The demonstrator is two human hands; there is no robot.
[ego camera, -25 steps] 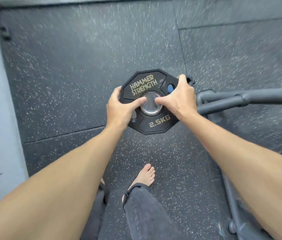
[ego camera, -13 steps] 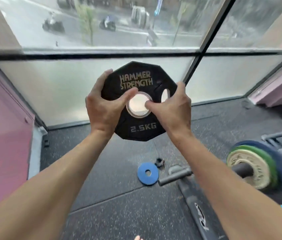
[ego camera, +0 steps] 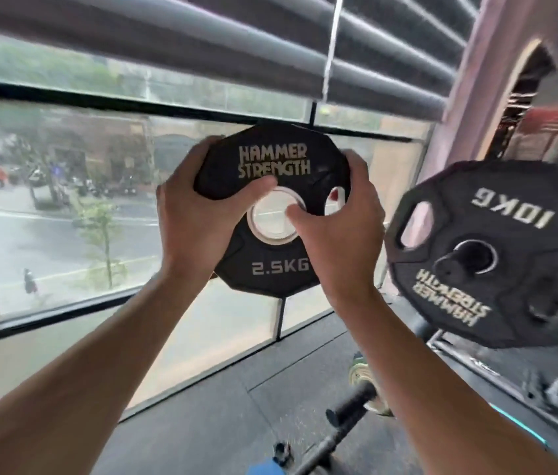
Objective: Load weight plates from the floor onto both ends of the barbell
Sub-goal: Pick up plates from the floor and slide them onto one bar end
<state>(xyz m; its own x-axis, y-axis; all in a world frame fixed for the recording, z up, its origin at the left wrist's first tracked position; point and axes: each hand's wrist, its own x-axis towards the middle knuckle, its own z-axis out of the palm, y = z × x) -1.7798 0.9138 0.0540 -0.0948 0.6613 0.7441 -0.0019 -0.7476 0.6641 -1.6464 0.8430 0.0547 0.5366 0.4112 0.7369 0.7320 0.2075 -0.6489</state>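
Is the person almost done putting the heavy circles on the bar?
Partly. A 10KG plate already sits on the bar end at the right. The 2.5KG plate is in hand now: the left hand and right hand grip it in the air, not yet on the bar. A blue plate still lies on the floor, so some loading seems left. The bar's other end is out of view.

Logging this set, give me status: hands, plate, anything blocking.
Left hand and right hand both grip the 2.5 kg plate, held up, not yet on the bar. 10 kg plate already loaded at right. Nothing blocking.
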